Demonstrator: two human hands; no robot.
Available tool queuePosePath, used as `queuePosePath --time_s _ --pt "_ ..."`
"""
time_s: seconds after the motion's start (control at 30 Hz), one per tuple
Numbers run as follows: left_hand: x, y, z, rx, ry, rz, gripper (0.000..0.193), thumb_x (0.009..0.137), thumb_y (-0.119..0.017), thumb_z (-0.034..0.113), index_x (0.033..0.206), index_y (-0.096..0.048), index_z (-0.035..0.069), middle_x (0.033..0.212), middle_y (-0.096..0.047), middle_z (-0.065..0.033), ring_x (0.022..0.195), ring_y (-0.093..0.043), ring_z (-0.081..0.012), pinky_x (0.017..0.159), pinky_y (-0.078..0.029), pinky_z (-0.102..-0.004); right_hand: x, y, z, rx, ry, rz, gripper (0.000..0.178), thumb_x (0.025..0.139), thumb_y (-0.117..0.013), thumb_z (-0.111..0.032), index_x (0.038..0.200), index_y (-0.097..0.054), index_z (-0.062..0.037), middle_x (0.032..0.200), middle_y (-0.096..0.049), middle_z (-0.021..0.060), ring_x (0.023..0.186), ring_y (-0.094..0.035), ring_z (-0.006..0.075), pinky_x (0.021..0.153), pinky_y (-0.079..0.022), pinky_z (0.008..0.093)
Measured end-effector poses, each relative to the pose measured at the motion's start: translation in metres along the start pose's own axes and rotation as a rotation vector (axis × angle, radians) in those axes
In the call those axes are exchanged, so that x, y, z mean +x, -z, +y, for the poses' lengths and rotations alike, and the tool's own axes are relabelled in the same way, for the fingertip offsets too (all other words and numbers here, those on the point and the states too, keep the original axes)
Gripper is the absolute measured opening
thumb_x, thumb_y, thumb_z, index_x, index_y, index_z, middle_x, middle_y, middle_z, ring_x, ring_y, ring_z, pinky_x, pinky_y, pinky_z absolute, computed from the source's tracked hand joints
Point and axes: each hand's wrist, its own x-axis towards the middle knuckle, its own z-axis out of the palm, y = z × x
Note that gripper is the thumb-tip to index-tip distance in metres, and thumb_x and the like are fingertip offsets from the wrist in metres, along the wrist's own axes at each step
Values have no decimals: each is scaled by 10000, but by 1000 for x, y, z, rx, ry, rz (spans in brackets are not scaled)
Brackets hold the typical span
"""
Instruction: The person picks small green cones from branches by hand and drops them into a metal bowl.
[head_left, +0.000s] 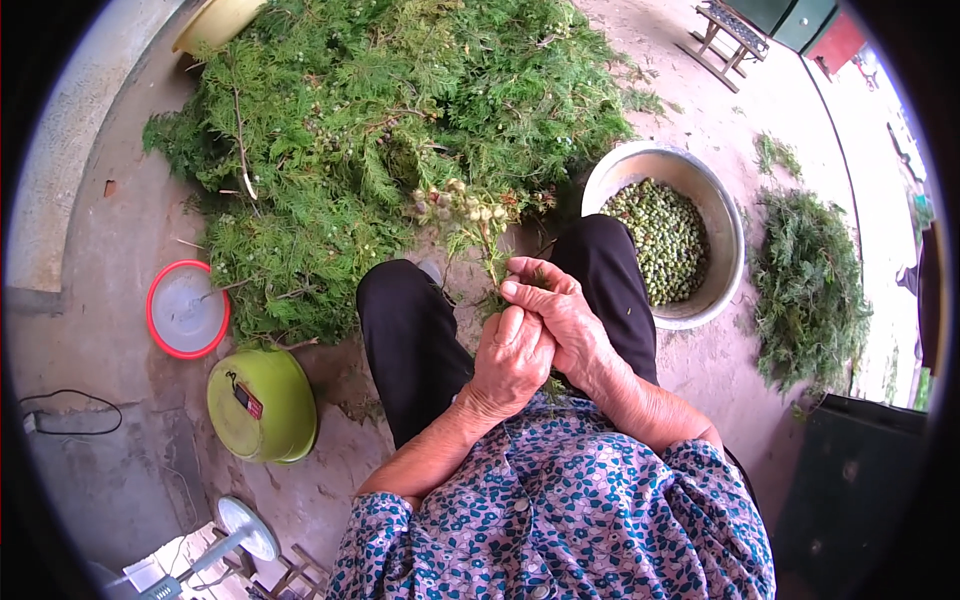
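Both hands meet over my lap, closed around a leafy evergreen sprig (pixel 487 240) that points away from me. Pale round cones cluster at its far end. My left hand (pixel 511 362) is a fist around the lower stem. Just above and to the right, my right hand (pixel 562 312) pinches the stem between thumb and fingers. Beside my right knee stands a metal basin (pixel 735 235) with many small green cones (pixel 660 240) in it. A large heap of cut evergreen branches (pixel 330 140) lies on the ground ahead of me.
At left are a red-rimmed white basin (pixel 160 300) and an upturned green tub (pixel 262 410) with a small dark device (pixel 247 401) on it. A smaller branch pile (pixel 812 290) lies far right. A fan (pixel 248 528) stands lower left, a wooden bench (pixel 728 40) upper right.
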Motion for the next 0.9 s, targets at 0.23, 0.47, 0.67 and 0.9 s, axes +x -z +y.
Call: queuePosePath --time_s 0.23,0.47,0.67,0.9 --pt "-4 4 5 33 -80 -123 134 605 -574 74 720 -564 5 843 -569 -118 761 -514 -223 656 -433 -357 20 21 2 -21 -179 -161 129 766 -642 6 877 -578 -11 727 -609 56 600 -576 136 550 -503 269" --pt "2 16 1 -325 108 -186 405 612 -574 47 1004 -531 -45 1074 -507 -162 982 -478 -331 879 -373 -428 33 24 -1 -65 -21 -88 86 774 -609 27 849 -600 -15 760 -625 52 612 -573 128 553 -489 260" --pt "15 45 -21 -803 557 -87 513 677 -481 -95 1180 -499 2 1146 -546 -119 1061 -525 -207 931 -396 -310 30 28 -22 -194 28 5 119 812 -591 -82 912 -635 -35 769 -628 42 634 -566 136 581 -474 272" --pt "18 38 -45 -891 1005 -49 293 818 -617 217 905 -593 -62 801 -572 -26 734 -489 -99 658 -403 -247 12 8 -10 -652 203 -194 275 802 -646 -235 655 -555 -20 552 -414 -40 563 -366 63 498 -349 293"
